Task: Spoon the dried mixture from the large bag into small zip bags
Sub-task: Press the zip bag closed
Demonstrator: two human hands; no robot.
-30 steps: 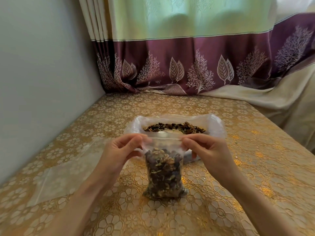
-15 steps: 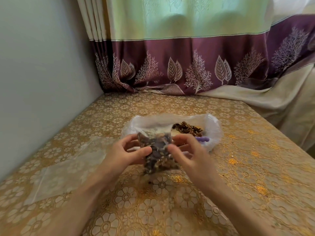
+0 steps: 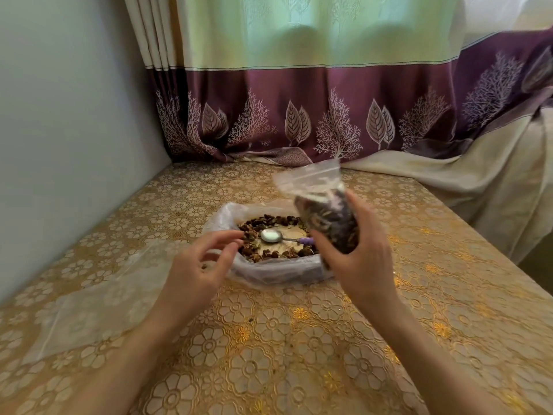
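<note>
I hold the filled small zip bag [image 3: 324,215] aloft in my right hand [image 3: 357,259], left hand [image 3: 199,265] loose and empty beside the large bag [image 3: 270,269]; setting it aside comes next, I judge.

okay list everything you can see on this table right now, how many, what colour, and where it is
filled zip bag: one, clear with dark mixture, held up in the right hand
large bag: one, clear white, open at table centre
dried mixture: brown, ringed inside the large bag
spoon: one, silver bowl, purple handle, lying in the large bag
empty zip bags: clear, flat on the table's left, count unclear
tablecloth: one, gold floral
curtain: green over purple, behind the table
left hand: fingers loose, holding nothing
right hand: grip around the filled bag
</note>
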